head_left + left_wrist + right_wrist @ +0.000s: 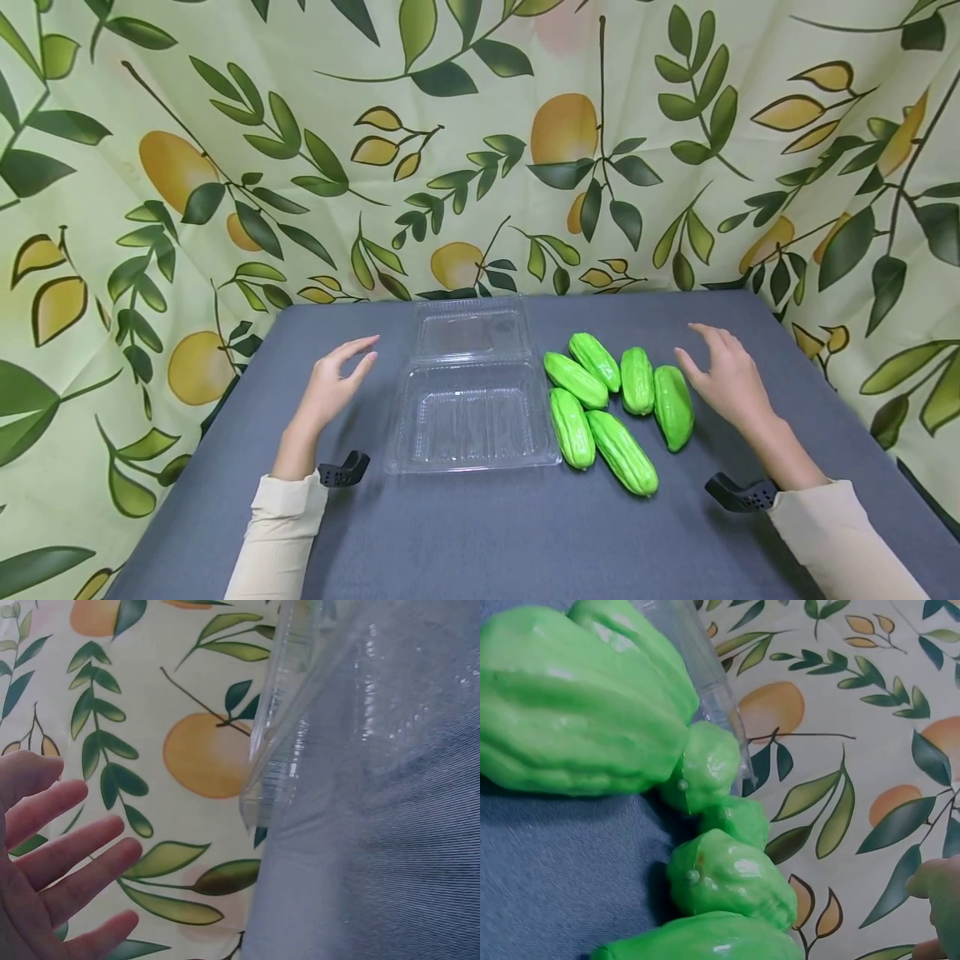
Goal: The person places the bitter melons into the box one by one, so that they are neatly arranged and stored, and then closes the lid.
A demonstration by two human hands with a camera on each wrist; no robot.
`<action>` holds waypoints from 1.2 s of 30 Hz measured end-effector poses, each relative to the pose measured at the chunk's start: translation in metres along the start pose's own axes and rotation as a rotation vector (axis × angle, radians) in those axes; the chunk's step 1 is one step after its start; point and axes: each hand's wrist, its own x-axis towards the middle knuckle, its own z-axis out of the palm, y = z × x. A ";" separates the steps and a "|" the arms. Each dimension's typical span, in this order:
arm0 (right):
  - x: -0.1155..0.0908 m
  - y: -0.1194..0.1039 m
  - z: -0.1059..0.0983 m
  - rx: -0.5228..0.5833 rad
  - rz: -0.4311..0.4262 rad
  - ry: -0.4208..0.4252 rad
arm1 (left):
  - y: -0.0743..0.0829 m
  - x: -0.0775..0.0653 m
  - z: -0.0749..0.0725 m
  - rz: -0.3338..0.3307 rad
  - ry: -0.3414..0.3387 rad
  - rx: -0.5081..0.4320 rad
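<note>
An unlidded clear plastic clamshell box (480, 425) lies in the middle of the table, its lid (472, 329) folded back toward the curtain. Just right of it, several bright green ridged gourds (622, 450) lie close together, glossy like models. My left hand (333, 383) hovers left of the box, touching nothing; in the left wrist view its fingers (82, 859) are spread and loosely straight. To the right of the gourds, my right hand (727, 375) is held above the table with nothing in it. Only a bit of that hand (941, 900) shows in the right wrist view.
A grey-blue cloth covers the table (450, 542). Behind and at both sides hangs a curtain (480, 167) printed with leaves and orange fruit. Each wrist carries a black camera strap (345, 469).
</note>
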 end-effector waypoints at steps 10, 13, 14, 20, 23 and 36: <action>-0.017 0.002 0.002 0.073 -0.001 0.005 | -0.012 -0.014 0.006 -0.031 -0.086 -0.140; -0.022 0.003 0.003 0.092 0.005 -0.006 | -0.018 -0.018 0.010 -0.041 -0.127 -0.196; -0.023 0.003 0.003 0.100 0.008 -0.011 | -0.020 -0.019 0.011 -0.040 -0.142 -0.202; -0.030 0.005 0.003 0.142 0.033 -0.037 | -0.027 -0.024 0.017 -0.054 -0.211 -0.237; -0.032 0.005 0.003 0.155 0.041 -0.039 | -0.030 -0.025 0.019 -0.069 -0.232 -0.260; -0.039 0.012 0.005 0.170 0.180 -0.181 | -0.042 -0.026 0.021 -0.090 -0.362 -0.371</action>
